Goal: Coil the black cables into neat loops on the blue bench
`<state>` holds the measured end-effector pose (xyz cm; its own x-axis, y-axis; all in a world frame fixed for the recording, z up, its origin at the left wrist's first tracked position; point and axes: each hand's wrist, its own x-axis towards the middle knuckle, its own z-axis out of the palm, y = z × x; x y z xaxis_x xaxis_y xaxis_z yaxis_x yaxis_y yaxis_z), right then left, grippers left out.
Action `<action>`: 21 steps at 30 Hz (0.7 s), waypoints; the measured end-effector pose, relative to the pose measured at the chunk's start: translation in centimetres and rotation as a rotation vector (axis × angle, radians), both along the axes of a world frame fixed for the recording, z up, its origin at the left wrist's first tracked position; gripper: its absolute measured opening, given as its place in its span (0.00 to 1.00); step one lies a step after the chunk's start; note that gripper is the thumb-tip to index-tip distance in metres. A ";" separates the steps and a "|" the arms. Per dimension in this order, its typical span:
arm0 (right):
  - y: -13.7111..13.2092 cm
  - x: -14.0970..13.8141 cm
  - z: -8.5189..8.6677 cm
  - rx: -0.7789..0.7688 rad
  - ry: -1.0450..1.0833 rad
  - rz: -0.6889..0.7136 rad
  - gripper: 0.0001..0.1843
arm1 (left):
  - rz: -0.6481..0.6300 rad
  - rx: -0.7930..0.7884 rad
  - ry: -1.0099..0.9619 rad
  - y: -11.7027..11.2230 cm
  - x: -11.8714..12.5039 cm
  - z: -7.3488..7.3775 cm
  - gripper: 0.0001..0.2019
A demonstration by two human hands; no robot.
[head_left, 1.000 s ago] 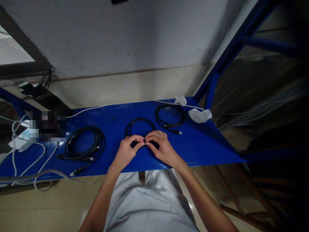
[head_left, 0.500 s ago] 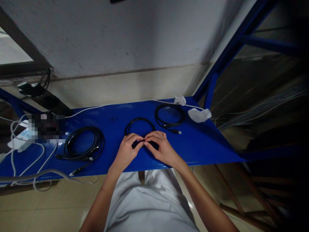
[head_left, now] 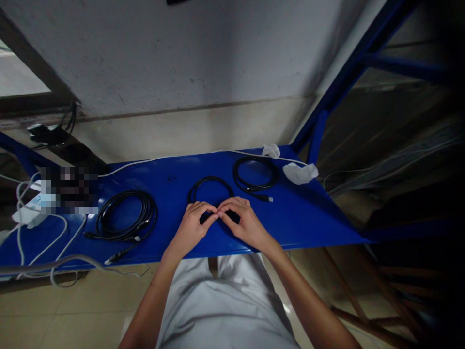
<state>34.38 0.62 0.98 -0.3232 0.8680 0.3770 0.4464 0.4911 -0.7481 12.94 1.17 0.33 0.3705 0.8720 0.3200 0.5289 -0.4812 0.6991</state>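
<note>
A coiled black cable (head_left: 210,179) lies on the blue table in front of me, its near side covered by my hands. My left hand (head_left: 194,223) is closed at the coil's near left, thumb and index finger pinched together. From the right, my right hand (head_left: 241,220) pinches at the same spot, and the fingertips of both hands meet. Dark cable shows in the gaps between thumbs and fingers. Whether a small tie is also between the fingertips, I cannot tell.
Another black cable coil (head_left: 256,174) with a USB-type plug lies at the back right, near crumpled white pieces (head_left: 301,173). To the left sit a larger black coil (head_left: 127,218) and a white power strip (head_left: 36,206) with tangled white cords. A wall stands behind the blue table (head_left: 290,218).
My fingertips have shifted very slightly to the right and pressed closer together; the dark bit seen between them before is now hidden. The coils stay in place.
</note>
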 end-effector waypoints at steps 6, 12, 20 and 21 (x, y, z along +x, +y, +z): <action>0.0 0.1 0.0 0.009 -0.015 0.013 0.03 | 0.016 -0.005 -0.013 -0.3 -0.1 0.2 0.03; 0.0 -0.1 -0.1 0.007 -0.040 -0.015 0.04 | 0.033 -0.003 -0.014 -0.5 -0.1 0.5 0.03; -0.1 -0.1 -0.3 0.021 -0.061 -0.029 0.02 | 0.033 0.049 0.037 -0.6 0.2 0.5 0.02; -0.1 -0.1 -0.2 0.023 -0.056 -0.028 0.02 | 0.033 0.059 0.048 -0.6 0.2 0.5 0.02</action>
